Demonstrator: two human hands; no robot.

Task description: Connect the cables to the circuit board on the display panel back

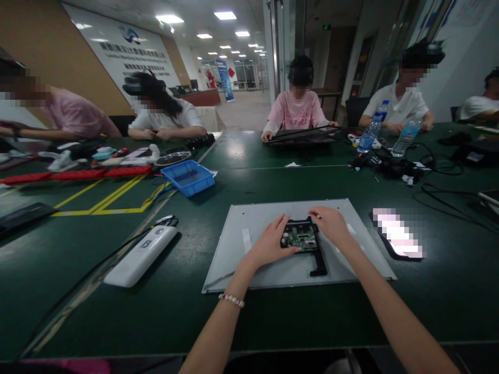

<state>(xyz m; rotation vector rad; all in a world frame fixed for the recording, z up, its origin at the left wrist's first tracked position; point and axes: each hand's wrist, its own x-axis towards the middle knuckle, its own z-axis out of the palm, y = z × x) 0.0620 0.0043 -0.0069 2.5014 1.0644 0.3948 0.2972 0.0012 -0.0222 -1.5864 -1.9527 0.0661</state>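
Observation:
A green circuit board (302, 239) sits in a black plastic frame (318, 262) on a flat light-grey panel (268, 278). The frame has an arm reaching down to a short foot at its lower right. My left hand (270, 243) grips the board's left side, thumb along the near edge and fingers at the far edge. At the frame's far right corner, my right hand (331, 224) is closed in a pinch. A tiny light spot shows by its fingertips, but what they hold is too small to name.
Left of the panel lie a white power bank (142, 254) with a cable and a blue tray (189, 177). A phone (397, 234) lies to the right. Two water bottles (373, 127) and tangled cables stand farther back. Several people sit across the green table (175, 322).

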